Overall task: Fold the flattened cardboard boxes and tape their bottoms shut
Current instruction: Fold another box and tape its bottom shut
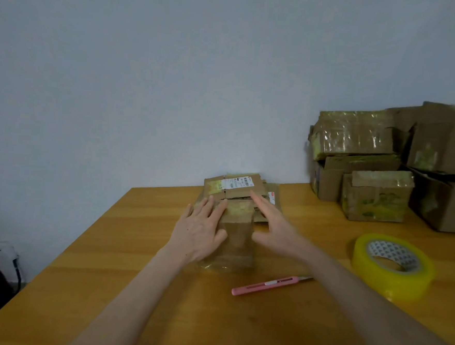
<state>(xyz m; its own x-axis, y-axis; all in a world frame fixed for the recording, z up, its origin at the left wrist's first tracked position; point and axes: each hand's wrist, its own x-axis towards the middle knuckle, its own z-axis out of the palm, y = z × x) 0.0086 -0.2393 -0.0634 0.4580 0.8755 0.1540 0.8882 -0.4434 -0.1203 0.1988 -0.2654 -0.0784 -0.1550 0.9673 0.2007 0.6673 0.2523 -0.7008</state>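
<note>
Flanking the flat box (pixel 239 240) on the table (pixel 135 246): it lies dead ahead, long axis running away toward the stack (pixel 236 186) by the wall. Left hand (pixel 200 231) rests flat on its left edge, fingers straight. Right hand (pixel 273 226) is spread at the right edge, contact unclear. Tape (pixel 396 284) and cutter (pixel 269 284) are nearer the right. Folded boxes (pixel 375 196) far right, contents hidden.

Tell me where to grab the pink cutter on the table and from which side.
Pinch the pink cutter mid-body from above, grip across its narrow width. It lies flat on the table, so only its top and long sides are open. The blade looks extended at the end toward the tape roll; stay off that end.
</note>
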